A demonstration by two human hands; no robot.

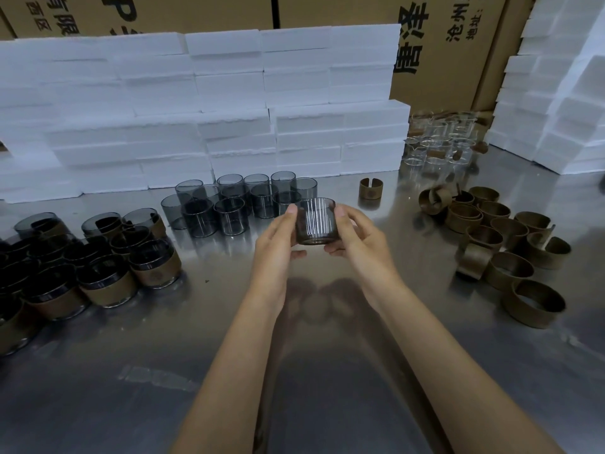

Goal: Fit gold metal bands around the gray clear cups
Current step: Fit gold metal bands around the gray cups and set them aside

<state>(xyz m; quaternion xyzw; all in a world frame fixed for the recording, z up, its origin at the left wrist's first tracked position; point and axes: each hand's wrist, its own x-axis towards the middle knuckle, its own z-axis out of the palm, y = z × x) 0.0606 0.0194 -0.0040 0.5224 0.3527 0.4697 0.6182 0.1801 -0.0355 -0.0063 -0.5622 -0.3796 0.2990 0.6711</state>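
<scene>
A gray clear cup [315,221] is held above the steel table, gripped between both hands. My left hand [278,237] curls round its left side and my right hand [355,235] round its right side, thumbs at the rim. Whether a gold band sits on this cup I cannot tell. Several bare gray cups [235,199] stand just behind my hands. Loose gold bands [510,244] lie in a heap at the right, and a single band [371,189] stands apart behind them. Cups fitted with bands [108,270] crowd the left side.
Stacked white foam blocks [229,106] form a wall at the back and another pile [563,93] at the right. Clear glass cups [438,142] stand at the back right. Cardboard boxes [451,44] rise behind. The steel table [229,355] reflects my arms.
</scene>
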